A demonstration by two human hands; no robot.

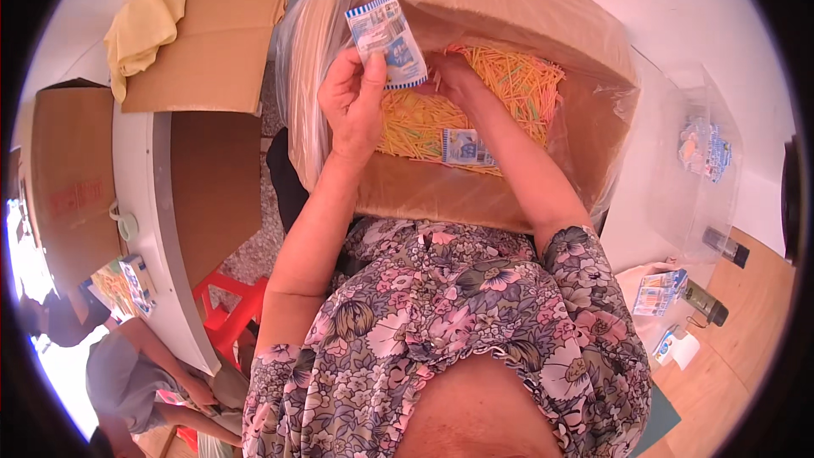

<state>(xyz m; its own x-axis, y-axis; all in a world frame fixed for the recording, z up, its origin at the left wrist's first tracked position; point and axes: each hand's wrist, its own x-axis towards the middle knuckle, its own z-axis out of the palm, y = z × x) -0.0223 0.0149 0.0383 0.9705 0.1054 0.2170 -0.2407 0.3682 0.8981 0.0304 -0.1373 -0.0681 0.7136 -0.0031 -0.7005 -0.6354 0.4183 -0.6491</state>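
Observation:
Over an open cardboard box (407, 191), my left hand (349, 102) pinches a blue-and-white printed packet (386, 38) between thumb and fingers, holding it tilted. My right hand (455, 76) is close to the packet's lower right corner, above the sticks. Its fingers are bent together and partly hidden, and what they grip cannot be made out. Thin yellow, orange and green plastic-looking sticks (517, 76) fill the box in a loose heap. On the heap, beside my right forearm, lies another blue-and-white packet (465, 147).
Clear plastic sheeting (309, 59) lines the box. To the right stand a clear plastic bin (695, 178) with packets inside and a dark bottle (706, 303). At left are cardboard flaps (203, 42), a yellow cloth (148, 21), a red stool (229, 309) and another person (144, 373).

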